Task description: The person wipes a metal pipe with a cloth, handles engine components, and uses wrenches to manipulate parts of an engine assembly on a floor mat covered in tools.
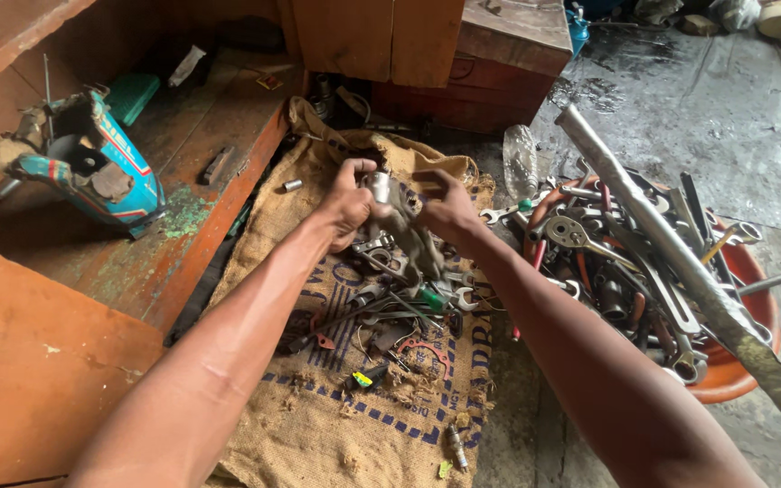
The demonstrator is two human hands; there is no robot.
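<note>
Where hands meet, grey metal part [397,210] half hidden by fingers [361,168]

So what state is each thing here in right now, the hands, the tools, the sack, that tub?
Left hand: closed around a grey metal part.
Right hand: fingers gripping the same part from the other side.
Grey metal part: lifted above the sack.
Burlap sack: spread flat, frayed, tools scattered on it.
Orange tub: heaped full of wrenches.
Metal pipe: lying tilted across the tub.
Teal scooter panel: broken, resting on the wooden ledge.
</note>
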